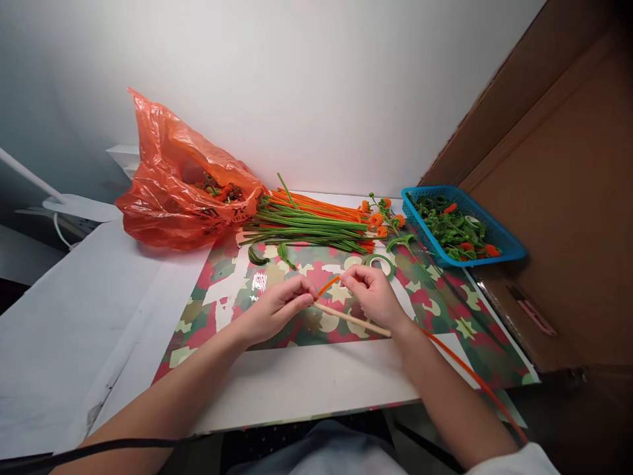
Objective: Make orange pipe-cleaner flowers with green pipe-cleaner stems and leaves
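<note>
My left hand (pixel 277 309) pinches one end of a thin wooden stick (pixel 353 321) together with an orange pipe cleaner (pixel 328 285). The stick slants down to the right, beneath my right hand (pixel 374 295). Between thumb and fingers, my right hand grips the pipe cleaner, which arches from one hand to the other. Its long tail appears beyond my right forearm and trails off to the lower right. Just behind the right hand lies a roll of green tape (pixel 392 266). Two green fuzzy leaf-like pieces (pixel 285 256) rest on the mat beyond my left hand.
Green pipe cleaners (pixel 311 223) and orange ones (pixel 326 204) lie bundled at the back. A red plastic bag (pixel 168 191) stands back left. Orange flowers (pixel 376 219) on green stems lie beside a blue basket (pixel 512 249) of green pieces. Cardboard (pixel 554 171) walls the right side.
</note>
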